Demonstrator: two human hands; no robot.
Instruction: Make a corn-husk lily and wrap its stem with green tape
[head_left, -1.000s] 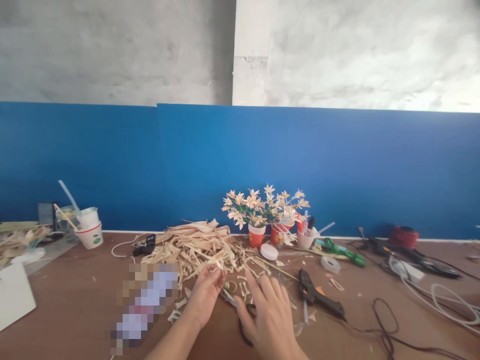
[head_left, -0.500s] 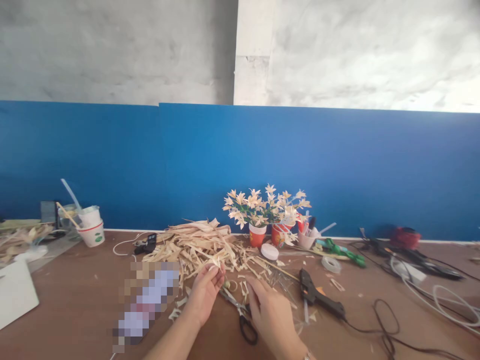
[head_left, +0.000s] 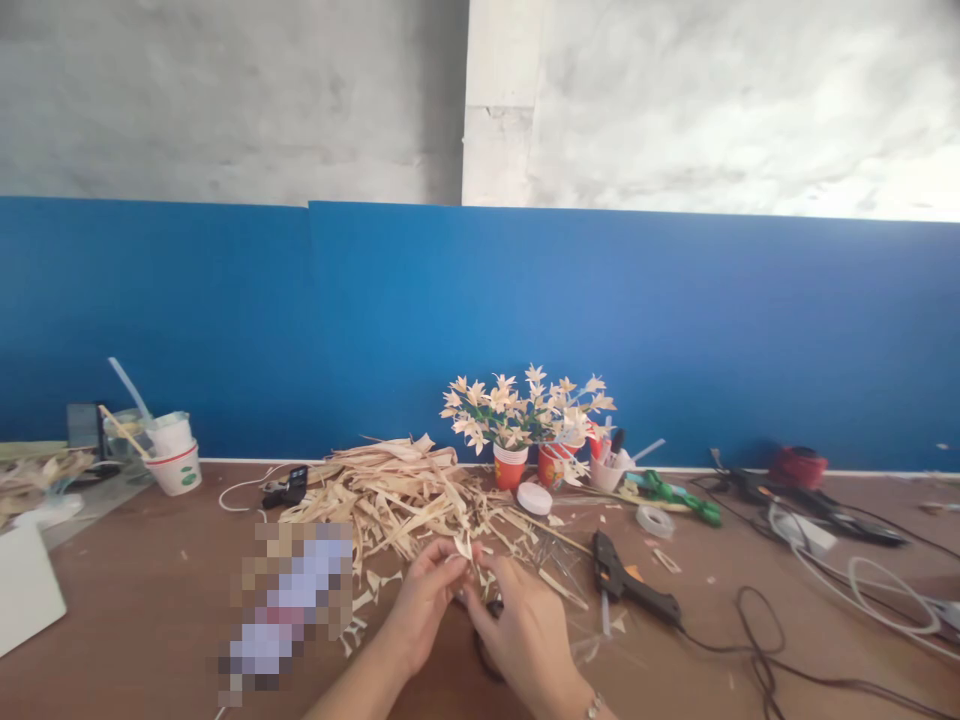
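Two hands work at the table's near edge, a left hand [head_left: 422, 603] and a right hand [head_left: 517, 640]. Behind them stand two red paper cups [head_left: 510, 466] of straw flowers, one small white cup [head_left: 606, 472] of pens and, far left, one stack of white cups [head_left: 174, 455]. I count one black glue gun [head_left: 626, 585], one roll of clear tape [head_left: 655, 520], one round white lid [head_left: 534, 498] and one heap of straw strips [head_left: 390, 492].

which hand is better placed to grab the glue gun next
Right, probably. The right hand lies nearer the glue gun, on its own side; the left hand sits farther off, pinching a pale strip.
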